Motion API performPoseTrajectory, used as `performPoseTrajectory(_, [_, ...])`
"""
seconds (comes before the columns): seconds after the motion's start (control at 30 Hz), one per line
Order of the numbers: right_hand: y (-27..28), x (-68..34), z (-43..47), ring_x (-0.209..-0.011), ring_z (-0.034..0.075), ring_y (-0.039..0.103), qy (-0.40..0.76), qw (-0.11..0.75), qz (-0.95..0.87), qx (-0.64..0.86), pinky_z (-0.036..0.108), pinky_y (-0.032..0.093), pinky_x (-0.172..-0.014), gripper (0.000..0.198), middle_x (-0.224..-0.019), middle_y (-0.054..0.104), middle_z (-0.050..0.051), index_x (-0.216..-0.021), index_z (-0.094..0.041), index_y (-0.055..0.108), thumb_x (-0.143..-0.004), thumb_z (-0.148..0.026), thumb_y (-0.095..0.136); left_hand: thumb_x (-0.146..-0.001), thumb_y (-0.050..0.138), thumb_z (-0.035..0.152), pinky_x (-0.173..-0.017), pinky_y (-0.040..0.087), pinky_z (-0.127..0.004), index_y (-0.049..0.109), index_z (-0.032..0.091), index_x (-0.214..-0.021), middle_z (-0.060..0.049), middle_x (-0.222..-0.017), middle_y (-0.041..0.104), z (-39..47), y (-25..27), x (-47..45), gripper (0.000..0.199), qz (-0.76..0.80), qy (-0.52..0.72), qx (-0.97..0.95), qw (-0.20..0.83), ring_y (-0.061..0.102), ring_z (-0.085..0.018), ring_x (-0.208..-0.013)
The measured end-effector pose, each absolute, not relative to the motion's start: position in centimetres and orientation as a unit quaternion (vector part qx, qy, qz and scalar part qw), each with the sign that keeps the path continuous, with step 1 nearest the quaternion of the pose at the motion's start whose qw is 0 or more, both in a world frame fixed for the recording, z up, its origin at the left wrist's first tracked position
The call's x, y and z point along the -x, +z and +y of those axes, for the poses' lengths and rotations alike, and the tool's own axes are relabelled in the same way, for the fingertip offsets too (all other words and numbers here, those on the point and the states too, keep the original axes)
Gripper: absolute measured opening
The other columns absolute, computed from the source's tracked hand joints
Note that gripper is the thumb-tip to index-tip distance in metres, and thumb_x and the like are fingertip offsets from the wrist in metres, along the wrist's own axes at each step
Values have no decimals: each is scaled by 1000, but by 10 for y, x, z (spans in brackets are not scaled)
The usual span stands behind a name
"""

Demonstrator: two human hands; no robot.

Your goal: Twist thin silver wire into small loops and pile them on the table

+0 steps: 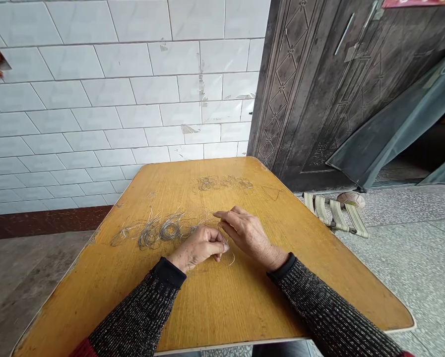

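Observation:
Over the middle of the wooden table [222,307], my left hand [203,245] is closed in a pinch on a thin wire [233,259]. A curved end of this wire hangs out below the fingertips. My right hand [246,233] is just to the right, palm down with its fingers stretched forward. Whether its fingertips touch the wire, I cannot tell. Left of my left hand lie several coils of silvery wire [170,228], loosely tangled, with loose ends sticking up. Part of the row is hidden behind my hands.
Farther back on the table lie thin wire rings [225,182] and a bent wire piece [272,192]. A white tiled wall [151,89] stands behind the table. On the right are a dark carved door [300,89], a grey curtain [401,119] and a striped-strap stool [337,214].

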State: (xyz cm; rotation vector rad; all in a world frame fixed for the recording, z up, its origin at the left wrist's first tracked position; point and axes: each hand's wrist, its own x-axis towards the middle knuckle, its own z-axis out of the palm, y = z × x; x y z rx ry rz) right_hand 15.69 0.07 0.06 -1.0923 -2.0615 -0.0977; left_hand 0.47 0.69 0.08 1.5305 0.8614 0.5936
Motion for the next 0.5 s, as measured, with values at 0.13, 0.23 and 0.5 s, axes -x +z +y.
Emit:
performPoseTrajectory(0.13, [-3,-152,4,-64,12,53,163,494,-732,439,24,42,-58,25,-74,57,2,-106,-18,55,-81,-23,50,-62,58,20,-50,38,-24,51,15,-55,4,-46,49,9,0,-4,11,361,287,-637,617,47,-9,-44])
performPoseTrajectory(0.23, [-1,-152,7,-63,10,52,333,550,-643,417,22,43,-54,31,-75,55,1,-109,-17,50,-80,-28,51,-62,59,21,-52,39,-24,53,15,-57,3,-48,51,11,1,-3,10,364,332,-619,612,48,-9,-46])
performPoseTrajectory(0.5, [8,-156,7,-51,7,47,468,567,-561,379,21,38,-48,21,-61,56,-1,-77,-15,60,-73,-35,57,-64,58,23,-53,38,-23,54,15,-59,3,-50,51,11,3,-2,10,370,364,-630,578,46,-9,-48])
